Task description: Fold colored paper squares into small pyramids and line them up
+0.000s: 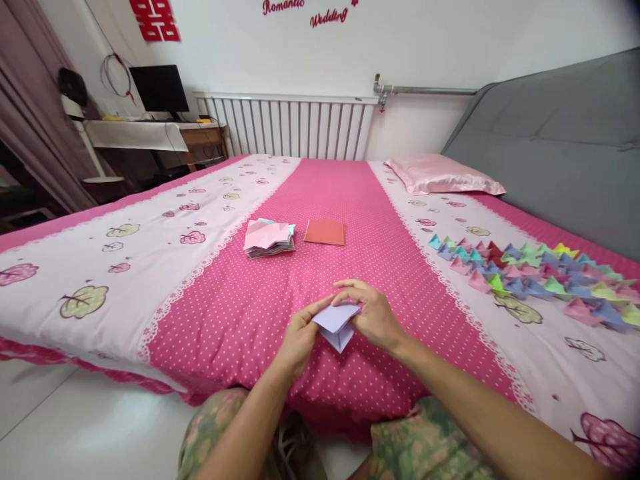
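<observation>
Between my two hands is a partly folded sheet of lavender origami paper point(336, 319), held just above the pink bedspread near the bed's front edge. Fingers of my left hand point(301, 333) pinch its left corner. On the other side, my right hand point(371, 313) grips the right corner, its fingers curled over the top edge. A pointed flap hangs below the upper layer. Beyond the hands lie a stack of coloured paper sheets point(269, 239), pink on top, and a flat pile of red-orange paper point(325, 232).
Several rows of small folded paper boats point(535, 270) in many colours stand on the bed at right. A pink pillow point(443, 175) rests by the grey headboard point(555, 127). A white radiator point(290, 127) runs along the wall; a desk with a monitor point(160, 89) stands back left.
</observation>
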The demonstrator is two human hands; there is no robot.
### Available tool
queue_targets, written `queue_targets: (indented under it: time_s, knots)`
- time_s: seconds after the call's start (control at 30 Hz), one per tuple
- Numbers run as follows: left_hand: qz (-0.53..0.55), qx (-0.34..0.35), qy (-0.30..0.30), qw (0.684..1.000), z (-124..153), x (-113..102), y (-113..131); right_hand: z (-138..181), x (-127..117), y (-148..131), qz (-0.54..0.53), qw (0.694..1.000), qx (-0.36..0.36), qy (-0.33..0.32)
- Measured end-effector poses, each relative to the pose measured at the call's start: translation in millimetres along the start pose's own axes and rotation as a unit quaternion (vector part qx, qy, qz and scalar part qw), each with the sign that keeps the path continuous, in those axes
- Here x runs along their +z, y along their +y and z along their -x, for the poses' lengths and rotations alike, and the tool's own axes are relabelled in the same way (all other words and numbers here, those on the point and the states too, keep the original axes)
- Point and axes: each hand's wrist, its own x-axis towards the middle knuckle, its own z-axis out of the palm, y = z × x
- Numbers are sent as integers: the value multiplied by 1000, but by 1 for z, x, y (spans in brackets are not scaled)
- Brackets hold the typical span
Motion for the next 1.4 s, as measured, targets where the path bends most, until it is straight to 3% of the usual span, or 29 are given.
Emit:
queue_targets:
  time_s: [0.17, 0.27, 0.37, 0.47, 0.73, 0.8, 0.9, 1.0, 1.07, 1.2, 1.3, 1.4]
  knots:
    - [78, -29, -12, 996, 3, -2, 11, -2, -7, -1, -69, 995, 45, -56]
    - [106, -11, -35, 994, 7, -5, 20, -4, -13, -3, -153, 979, 82, -105]
    - [111, 17, -36, 993, 9, -7, 24, -5, -15, -4, -232, 959, 126, -105]
    - [70, 25, -10, 997, 7, -7, 21, -5, -11, -1, -246, 954, 152, -77]
    - [-161, 59, 23, 985, -3, -13, -1, -4, -3, 11, -189, 962, 174, -95]
    - [-254, 101, 57, 960, -5, -15, -8, -3, -1, 19, -123, 969, 187, -107]
    - [-426, 210, 95, 875, -8, -14, -18, -2, 5, 33, -30, 981, 170, -90]
    - [-561, 273, 74, 778, -11, -12, -26, -1, 9, 42, 43, 987, 142, -62]
    - [-619, 275, 40, 735, -13, -11, -30, 0, 11, 41, 105, 984, 132, -60]
    - [-683, 241, -19, 690, -13, -13, -35, 4, 14, 33, 229, 968, 74, -78]
    - [-714, 224, -31, 662, -9, -13, -34, 7, 21, 35, 242, 958, -8, -151]
    - [-730, 212, -39, 649, -7, -12, -32, 9, 27, 44, 230, 948, -20, -217]
